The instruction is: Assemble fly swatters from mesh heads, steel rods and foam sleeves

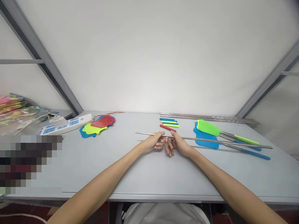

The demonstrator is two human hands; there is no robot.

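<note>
A long thin metal rod [207, 140] lies level across both hands, slightly above the table. My left hand [154, 142] is closed round it, thumb on top, with a short end sticking out to the left. Close beside it, my right hand [178, 144] grips the same rod between thumb and curled fingers. The longer part stretches right, over finished-looking fly swatters: a green swatter head [208, 128] and a blue swatter head [206, 143] with metal shafts and coloured handles. Just beyond my hands lies a red handle tube [166, 127], and behind it several blue and yellow handle tubes [170, 122].
A bundle of metal rods [207, 117] lies along the wall. Red, yellow and blue loose swatter heads [99, 127] are piled at left, near a white power strip [79, 120]. Plastic-wrapped items [16, 109] sit far left. The grey table [149, 177] ends in front of me.
</note>
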